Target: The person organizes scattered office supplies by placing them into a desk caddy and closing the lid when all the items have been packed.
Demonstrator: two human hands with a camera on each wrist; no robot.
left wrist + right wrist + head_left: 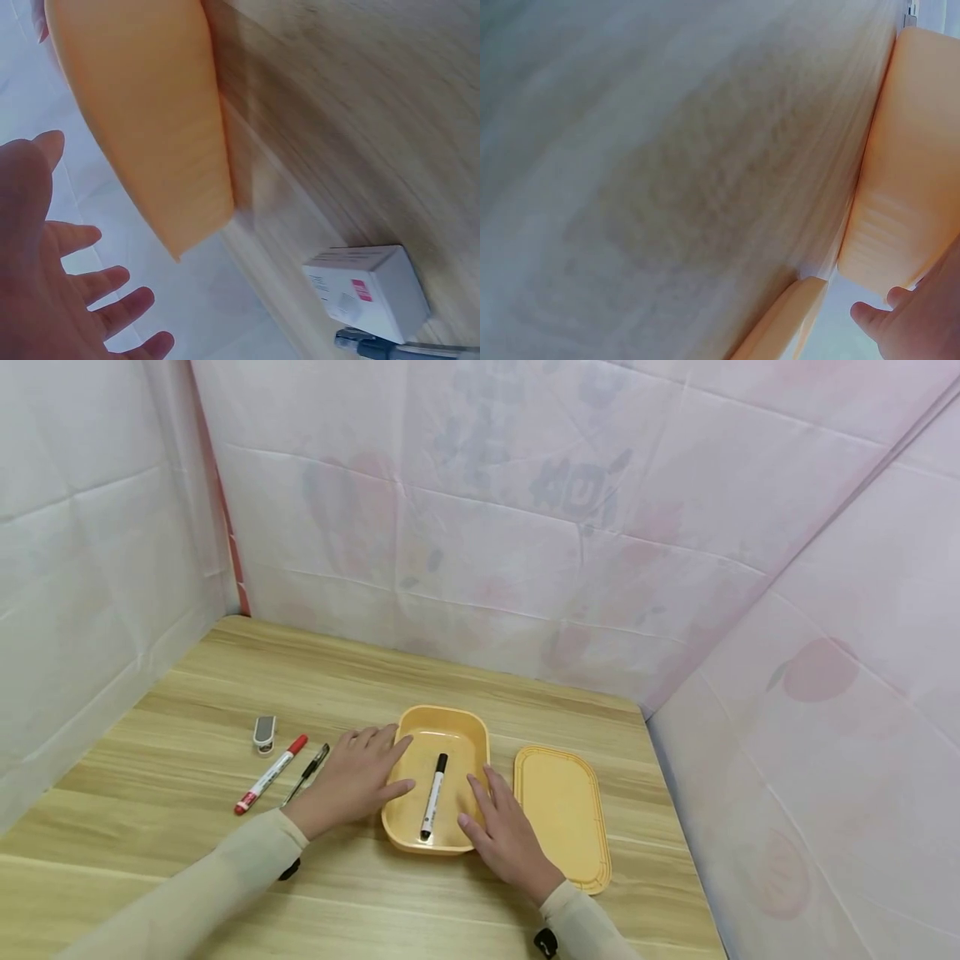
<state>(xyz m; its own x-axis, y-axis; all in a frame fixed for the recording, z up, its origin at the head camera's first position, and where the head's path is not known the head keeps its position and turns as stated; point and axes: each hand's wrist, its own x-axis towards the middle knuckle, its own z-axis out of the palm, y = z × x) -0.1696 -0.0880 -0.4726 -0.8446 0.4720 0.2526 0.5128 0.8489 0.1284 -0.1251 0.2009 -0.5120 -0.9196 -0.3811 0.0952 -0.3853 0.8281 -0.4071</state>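
Note:
A yellow plastic box [442,710] stands uncovered on the wooden table, a white marker with black ends [434,797] lying inside it. My left hand [351,781] is at the box's left side, fingers spread and extended over the rim. At the right side is my right hand [510,835], its fingers also extended by the rim. Neither hand holds anything; firm contact with the box is hard to tell. The flat yellow lid [562,814] lies right of the box, partly behind the right hand.
Left of the box lie a red-capped marker [272,774], a black pen [309,771] and a small grey-and-white object [264,733]. In the left wrist view a small white printed box [367,289] stands near a pen. Printed curtains [487,543] surround the table.

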